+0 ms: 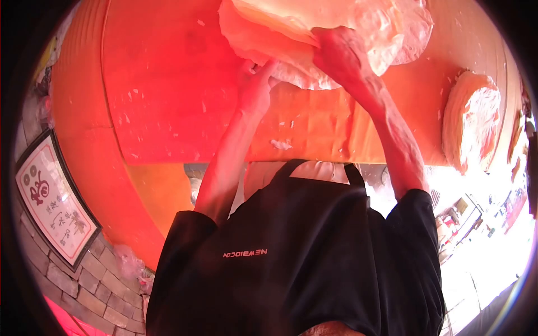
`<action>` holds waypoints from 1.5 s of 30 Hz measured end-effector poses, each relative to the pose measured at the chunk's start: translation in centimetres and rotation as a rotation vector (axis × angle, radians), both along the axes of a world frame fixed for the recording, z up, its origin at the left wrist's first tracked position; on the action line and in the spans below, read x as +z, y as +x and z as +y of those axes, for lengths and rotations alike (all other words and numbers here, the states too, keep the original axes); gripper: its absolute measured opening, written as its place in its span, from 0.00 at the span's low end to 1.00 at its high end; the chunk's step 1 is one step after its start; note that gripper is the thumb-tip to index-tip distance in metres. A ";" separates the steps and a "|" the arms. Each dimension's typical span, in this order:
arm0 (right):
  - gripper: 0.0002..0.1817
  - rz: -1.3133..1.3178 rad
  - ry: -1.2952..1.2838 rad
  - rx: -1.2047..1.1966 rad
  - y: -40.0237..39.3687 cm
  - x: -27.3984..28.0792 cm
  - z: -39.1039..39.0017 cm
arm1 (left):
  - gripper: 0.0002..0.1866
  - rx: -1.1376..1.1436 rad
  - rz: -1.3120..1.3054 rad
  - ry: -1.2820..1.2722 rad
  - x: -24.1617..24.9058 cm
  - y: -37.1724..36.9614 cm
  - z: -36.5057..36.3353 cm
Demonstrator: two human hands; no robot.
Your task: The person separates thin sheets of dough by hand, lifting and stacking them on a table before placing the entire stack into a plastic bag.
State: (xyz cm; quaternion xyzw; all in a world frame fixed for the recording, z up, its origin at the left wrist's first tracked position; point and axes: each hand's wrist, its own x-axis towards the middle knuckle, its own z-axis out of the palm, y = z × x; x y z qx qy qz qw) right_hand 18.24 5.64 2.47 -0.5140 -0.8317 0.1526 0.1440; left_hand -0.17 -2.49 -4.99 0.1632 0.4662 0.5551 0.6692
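A stack of thin, pale, floppy round sheets (386, 33) lies on the orange-covered table at the top of the view. My right hand (341, 53) is closed on the edge of a top sheet (280, 19), which is lifted and folded back on itself. At the stack's near left edge, my left hand (259, 78) has its fingers curled in, with thumb and forefinger pinched at the rim of a sheet. The forearms reach forward from black sleeves.
Another thick pale stack (472, 120) sits at the table's right side. Small flakes (280, 144) are scattered over the orange cover (168, 123). A framed sign with writing (56, 201) stands at the left above brick paving (92, 280). Bright clutter shows at lower right.
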 end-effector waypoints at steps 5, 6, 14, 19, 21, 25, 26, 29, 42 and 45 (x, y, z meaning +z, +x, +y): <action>0.05 0.070 -0.080 0.010 -1.1 -0.9 -1.1 | 0.07 0.091 -0.130 -0.131 0.9 -0.4 0.9; 0.05 0.046 -0.113 0.023 -1.4 -0.7 -0.8 | 0.07 0.102 -0.154 -0.180 1.6 -0.2 1.2; 0.22 0.351 0.049 0.010 -2.7 0.1 -2.8 | 0.11 -0.004 -0.284 -0.084 4.0 0.6 1.8; 0.24 0.349 0.030 -0.198 -1.3 4.3 -4.7 | 0.12 -0.105 -0.512 0.016 6.6 2.4 0.3; 0.16 0.479 -0.164 -0.227 0.7 6.3 -5.2 | 0.10 -0.059 -0.503 -0.031 7.6 3.7 -1.3; 0.08 0.200 -0.111 -0.185 5.5 8.2 -4.0 | 0.11 -0.240 -0.497 -0.059 3.2 2.9 -5.5; 0.09 0.058 -0.313 -0.342 7.2 9.7 -2.6 | 0.13 -0.263 -0.473 -0.110 3.1 2.7 -6.4; 0.09 0.180 0.111 -0.458 7.7 15.2 0.0 | 0.18 -0.141 -0.385 -0.412 6.3 3.6 -6.9; 0.17 -0.042 0.897 -0.484 14.7 23.8 8.5 | 0.13 -0.079 -0.164 -0.507 3.3 1.4 -9.0; 0.13 0.027 0.749 -0.474 11.1 21.1 4.6 | 0.11 -0.174 -0.211 -0.416 3.4 0.1 -9.3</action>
